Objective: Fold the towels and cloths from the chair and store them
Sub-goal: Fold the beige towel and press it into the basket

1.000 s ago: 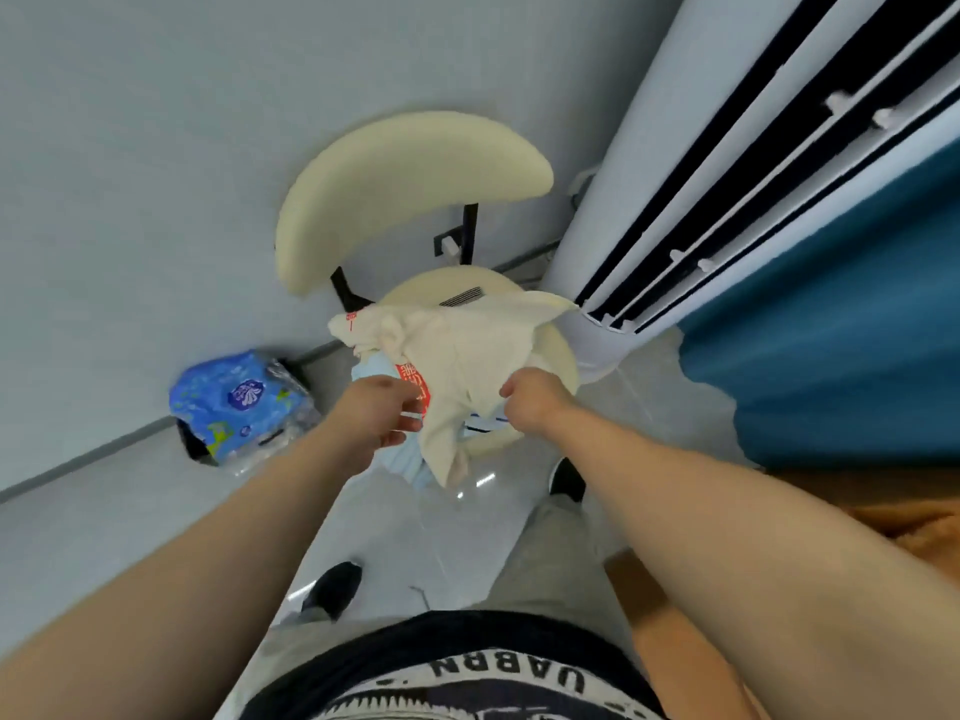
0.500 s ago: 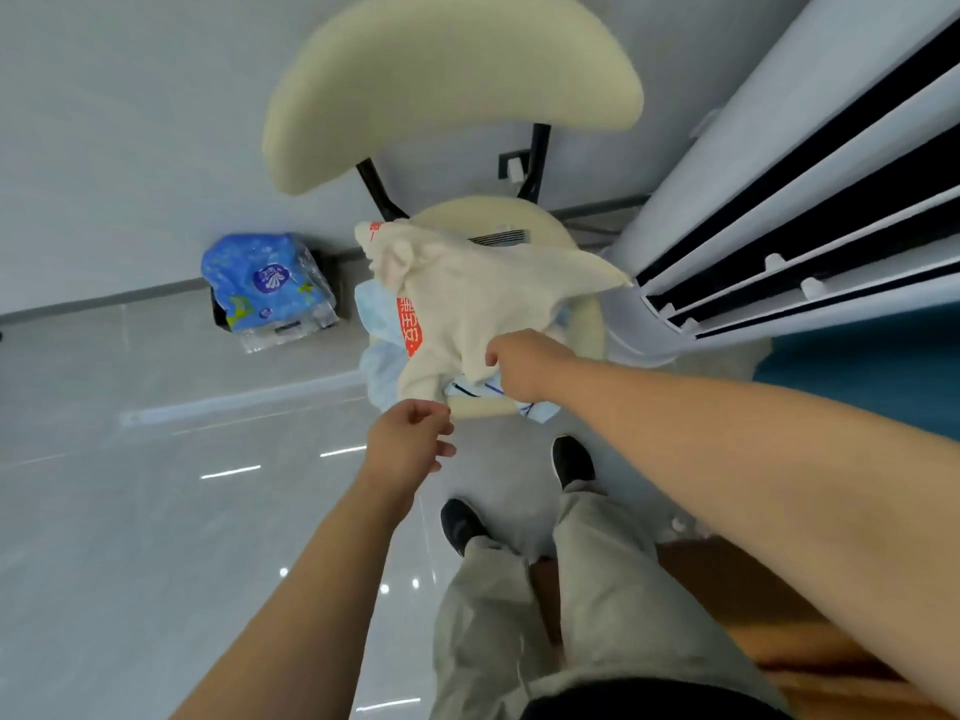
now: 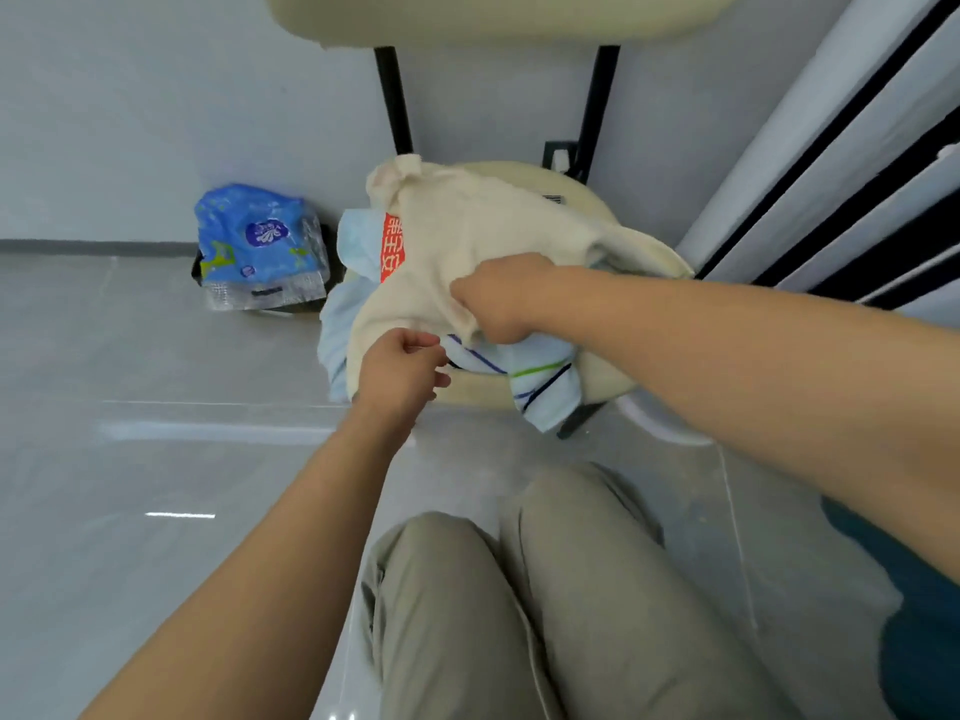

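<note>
A cream cloth with a red printed band lies crumpled on top of the pile on the round cream chair seat. Under it sit a pale blue cloth and a light blue towel with dark and green stripes that hangs over the seat's front edge. My right hand grips a bunch of the cream cloth near its front edge. My left hand is at the cloth's lower left edge with fingers curled and thumb pinching; whether it holds the fabric is unclear.
The chair's cream backrest on two black posts stands against the grey wall. A blue plastic pack sits on the floor to the left. A white slatted unit stands at the right. My knees are below the chair.
The camera has come closer and lower toward the chair. My left hand moved up to the cream cloth's lower edge. My right hand keeps its grip on the cloth.
</note>
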Motion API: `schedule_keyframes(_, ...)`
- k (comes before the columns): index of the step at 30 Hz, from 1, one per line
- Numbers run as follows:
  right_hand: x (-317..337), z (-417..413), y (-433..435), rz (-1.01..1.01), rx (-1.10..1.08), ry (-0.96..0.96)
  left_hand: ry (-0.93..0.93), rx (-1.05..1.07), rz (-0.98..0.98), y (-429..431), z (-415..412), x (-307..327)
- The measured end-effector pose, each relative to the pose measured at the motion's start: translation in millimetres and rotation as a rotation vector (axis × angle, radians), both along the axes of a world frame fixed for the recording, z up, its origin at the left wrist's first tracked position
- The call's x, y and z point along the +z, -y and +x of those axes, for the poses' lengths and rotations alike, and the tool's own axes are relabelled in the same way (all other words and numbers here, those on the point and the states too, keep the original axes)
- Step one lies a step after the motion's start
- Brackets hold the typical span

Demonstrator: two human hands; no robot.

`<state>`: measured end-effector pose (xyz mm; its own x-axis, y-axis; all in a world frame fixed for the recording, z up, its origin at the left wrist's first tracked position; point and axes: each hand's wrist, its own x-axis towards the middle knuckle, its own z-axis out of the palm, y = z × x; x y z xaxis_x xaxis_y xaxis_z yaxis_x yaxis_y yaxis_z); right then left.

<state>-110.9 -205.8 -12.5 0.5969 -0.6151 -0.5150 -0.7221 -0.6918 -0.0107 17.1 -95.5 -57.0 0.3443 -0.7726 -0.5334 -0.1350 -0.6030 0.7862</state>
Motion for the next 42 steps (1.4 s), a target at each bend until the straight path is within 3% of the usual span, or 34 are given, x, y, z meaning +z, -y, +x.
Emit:
schedule_keyframes(4,19.9,-17.9,-5.1,-0.241,-0.006,0.127,0.098,-0.023,-0.213,-27.9,-22.6,4.0)
schedule_keyframes(14,239.2,-79.5,-22.2,-0.564,-0.407,0.873,0.351,-0.014,-0.520,-45.0,-61.1,160.4)
schedule_keyframes(21,318.2,-82.0,-70.5,-0.459,-0.465,1.240,0.402,-0.017,-0.731,-38.0,-87.9,246.3)
schedule_keyframes(26,348.7,-78.8,-91.8,-0.386,-0.451,1.295,0.485,0.169,-0.868,-36.5,-94.8,289.3)
schedule_keyframes(33,370.0,-84.6,-97.6,-0.354,-0.449,1.336,0.660,0.160,-0.844,-46.0,-74.7,323.4)
schedule_keyframes(39,373.7,-98.3,-90.4,-0.186,-0.673,1.429,0.691,0.058,-0.757,-60.2,-46.3,323.5)
schedule_keyframes(42,374.1,-106.5,-90.3,-0.128,-0.796,1.516,0.863,0.011,-0.691,-74.0,-27.7,323.6)
